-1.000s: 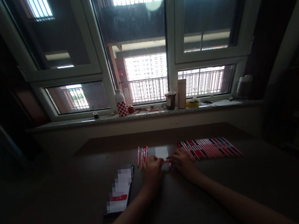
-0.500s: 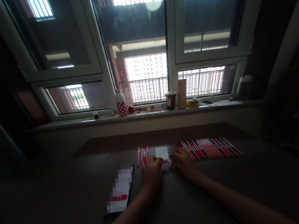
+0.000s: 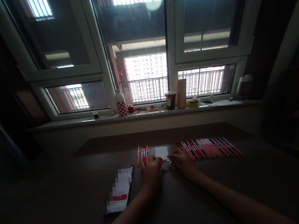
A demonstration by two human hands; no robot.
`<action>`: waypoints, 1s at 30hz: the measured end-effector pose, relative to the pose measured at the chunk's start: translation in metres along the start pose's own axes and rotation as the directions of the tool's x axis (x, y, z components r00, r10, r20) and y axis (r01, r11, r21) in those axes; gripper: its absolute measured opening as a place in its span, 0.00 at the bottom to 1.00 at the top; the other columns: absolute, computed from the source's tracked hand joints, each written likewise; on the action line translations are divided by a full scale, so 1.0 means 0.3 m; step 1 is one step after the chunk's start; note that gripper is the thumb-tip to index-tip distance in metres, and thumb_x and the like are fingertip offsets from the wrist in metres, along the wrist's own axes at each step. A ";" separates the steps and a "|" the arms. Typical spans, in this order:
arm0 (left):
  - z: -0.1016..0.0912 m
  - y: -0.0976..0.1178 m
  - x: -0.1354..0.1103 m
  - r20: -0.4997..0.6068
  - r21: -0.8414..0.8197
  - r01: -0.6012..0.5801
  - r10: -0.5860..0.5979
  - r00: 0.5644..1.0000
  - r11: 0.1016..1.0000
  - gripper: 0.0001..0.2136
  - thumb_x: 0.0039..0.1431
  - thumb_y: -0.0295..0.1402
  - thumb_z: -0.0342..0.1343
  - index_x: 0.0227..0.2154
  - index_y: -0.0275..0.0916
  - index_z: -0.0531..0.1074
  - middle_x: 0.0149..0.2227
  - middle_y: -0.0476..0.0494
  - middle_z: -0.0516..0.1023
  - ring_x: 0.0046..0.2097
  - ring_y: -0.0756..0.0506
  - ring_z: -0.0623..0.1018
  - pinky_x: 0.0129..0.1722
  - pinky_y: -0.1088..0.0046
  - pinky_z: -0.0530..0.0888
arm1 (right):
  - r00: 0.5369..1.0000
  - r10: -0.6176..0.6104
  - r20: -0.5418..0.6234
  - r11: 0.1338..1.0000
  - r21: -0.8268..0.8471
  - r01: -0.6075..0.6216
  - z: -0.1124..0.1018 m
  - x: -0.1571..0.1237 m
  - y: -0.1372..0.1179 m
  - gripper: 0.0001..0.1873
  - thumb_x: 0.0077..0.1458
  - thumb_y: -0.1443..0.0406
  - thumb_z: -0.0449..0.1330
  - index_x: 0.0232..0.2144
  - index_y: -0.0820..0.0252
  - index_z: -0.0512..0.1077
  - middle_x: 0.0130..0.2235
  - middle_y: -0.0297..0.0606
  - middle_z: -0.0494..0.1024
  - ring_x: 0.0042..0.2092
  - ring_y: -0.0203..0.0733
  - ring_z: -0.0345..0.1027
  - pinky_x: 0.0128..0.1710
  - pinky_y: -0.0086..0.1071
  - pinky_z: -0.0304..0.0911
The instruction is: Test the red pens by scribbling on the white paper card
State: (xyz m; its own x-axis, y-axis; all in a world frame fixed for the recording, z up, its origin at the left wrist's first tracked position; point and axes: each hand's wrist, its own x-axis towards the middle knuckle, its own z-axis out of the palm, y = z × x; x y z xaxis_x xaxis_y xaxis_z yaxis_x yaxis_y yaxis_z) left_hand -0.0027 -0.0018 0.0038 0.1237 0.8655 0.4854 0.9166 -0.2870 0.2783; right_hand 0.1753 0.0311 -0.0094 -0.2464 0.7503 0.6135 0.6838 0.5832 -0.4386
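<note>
Over the middle of the table, my left hand (image 3: pixel 152 168) is closed around a pink pen piece (image 3: pixel 164 160) that points right. My right hand (image 3: pixel 182 161) faces it with thumb and fingers pinched at the thin pale end of that piece; whether this end is a refill or a tip is too small to tell. A second pink pen part (image 3: pixel 170 164) lies just below the right fingertips, partly covered. Behind both hands is a white sheet of paper (image 3: pixel 161 151). Several pink and red pens (image 3: pixel 138 156) lie beside the left hand's fingers.
A long row of pink, red and black pens (image 3: pixel 209 148) lies right of my right hand. The phone (image 3: pixel 120 190) rests left of my left forearm. On the windowsill (image 3: pixel 104 120) stand a checkered bottle (image 3: pixel 121 103), a drink cup (image 3: pixel 171 101) and a tan cylinder (image 3: pixel 181 94).
My right fingertips have shifted slightly left, closer to the pen piece in my left hand. The left hand stays in place.
</note>
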 end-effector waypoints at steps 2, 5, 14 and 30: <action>-0.001 0.003 -0.001 0.000 0.011 0.002 -0.002 1.000 1.000 0.13 0.64 0.38 0.42 0.38 0.44 0.73 0.41 0.44 0.72 0.46 0.43 0.69 0.54 0.56 0.58 | 1.000 -0.007 -0.001 1.000 -0.010 0.007 -0.001 0.000 -0.003 0.11 0.58 0.65 0.57 0.40 0.52 0.77 0.39 0.41 0.73 0.46 0.47 0.61 0.47 0.41 0.59; -0.002 0.004 0.001 -0.003 0.029 0.022 -0.021 1.000 0.999 0.13 0.64 0.38 0.43 0.38 0.44 0.73 0.41 0.44 0.72 0.46 0.43 0.69 0.55 0.55 0.57 | 1.000 -0.001 -0.030 1.000 -0.016 0.001 0.003 -0.001 -0.003 0.14 0.58 0.66 0.56 0.46 0.51 0.74 0.43 0.42 0.72 0.49 0.49 0.59 0.50 0.44 0.58; -0.005 0.007 0.001 -0.021 0.080 0.069 -0.068 0.997 0.994 0.15 0.64 0.39 0.41 0.38 0.42 0.73 0.39 0.43 0.73 0.45 0.42 0.70 0.55 0.53 0.56 | 0.994 0.093 -0.059 0.995 -0.026 -0.095 0.006 -0.001 0.007 0.13 0.51 0.73 0.56 0.39 0.59 0.74 0.41 0.43 0.71 0.48 0.50 0.58 0.50 0.44 0.58; -0.011 0.012 0.001 -0.020 0.121 0.095 -0.094 0.995 0.988 0.14 0.64 0.37 0.42 0.37 0.42 0.74 0.39 0.42 0.74 0.45 0.42 0.70 0.55 0.52 0.57 | 0.991 0.056 0.121 0.998 -0.025 -0.054 -0.001 -0.009 -0.008 0.11 0.50 0.73 0.61 0.29 0.52 0.79 0.42 0.39 0.71 0.49 0.48 0.58 0.50 0.41 0.56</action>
State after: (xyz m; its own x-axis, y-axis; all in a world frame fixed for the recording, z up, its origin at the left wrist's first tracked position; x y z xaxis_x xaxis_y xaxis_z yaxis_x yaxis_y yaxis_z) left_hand -0.0006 -0.0040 0.0076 0.0296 0.8802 0.4736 0.9634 -0.1515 0.2213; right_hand 0.1746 0.0275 -0.0098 -0.2887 0.8142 0.5038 0.7128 0.5340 -0.4546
